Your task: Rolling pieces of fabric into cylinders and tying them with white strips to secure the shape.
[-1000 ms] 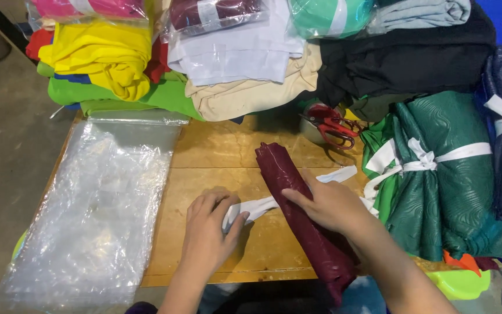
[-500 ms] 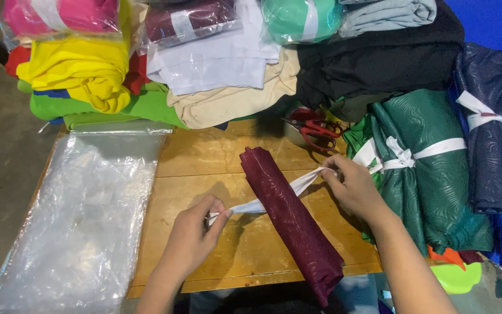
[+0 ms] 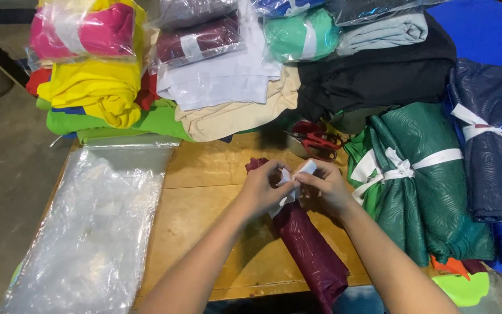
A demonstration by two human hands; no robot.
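both hands have come together over the maroon fabric roll [image 3: 309, 250], which lies slantwise on the wooden table [image 3: 204, 203]; half a second ago they held the white strip [image 3: 297, 177] stretched wide apart. now the left hand [image 3: 262, 189] and right hand [image 3: 326, 186] each pinch an end of the strip above the roll, so the tie looks to be at its knotting stage.

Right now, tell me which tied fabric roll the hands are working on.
The maroon roll lying on the wooden table. Both hands pinch its white strip; the green roll and navy roll lie untouched, already tied.
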